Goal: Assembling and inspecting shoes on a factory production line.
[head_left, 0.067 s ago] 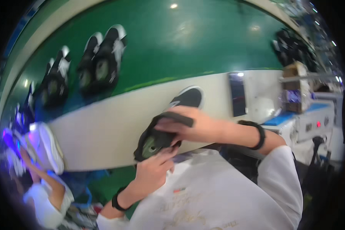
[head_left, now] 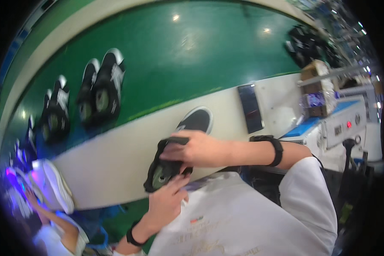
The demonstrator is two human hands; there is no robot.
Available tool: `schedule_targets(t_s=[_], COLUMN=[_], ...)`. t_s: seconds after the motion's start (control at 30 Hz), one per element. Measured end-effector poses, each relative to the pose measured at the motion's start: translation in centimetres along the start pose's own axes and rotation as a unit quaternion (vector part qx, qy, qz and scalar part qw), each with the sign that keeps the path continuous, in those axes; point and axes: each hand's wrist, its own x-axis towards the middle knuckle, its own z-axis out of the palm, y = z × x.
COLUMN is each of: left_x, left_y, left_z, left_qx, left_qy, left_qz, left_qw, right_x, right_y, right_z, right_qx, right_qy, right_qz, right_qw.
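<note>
Gripping the black shoe (head_left: 164,168), my right hand (head_left: 196,149) clasps its top; my left hand (head_left: 168,200) grasps it from beneath.

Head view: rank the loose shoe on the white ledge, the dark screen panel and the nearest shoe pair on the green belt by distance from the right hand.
1. Loose shoe: on the white ledge, just beyond the right hand.
2. Dark panel: on the ledge, farther right.
3. Shoe pair: on the green belt, far left.
</note>
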Motion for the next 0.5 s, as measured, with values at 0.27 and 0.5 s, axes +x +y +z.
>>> schedule_targets(t_s=[0.27, 0.5], left_x=[0.6, 1.9], left_y=[-0.4, -2.6], left_z=[-3.4, -0.1], left_qx=[-0.18, 0.105], left_qy=[0.151, 0.226], left_qz=[-0.1, -0.09], left_qw=[0.967, 0.964], right_x=[0.2, 1.2], right_y=[-0.2, 0.7], right_z=[0.7, 1.7], right_qx=[-0.052, 0.046], right_qy=[0.033, 0.062], right_qz=[-0.002, -0.027], right_qw=[0.998, 0.997])
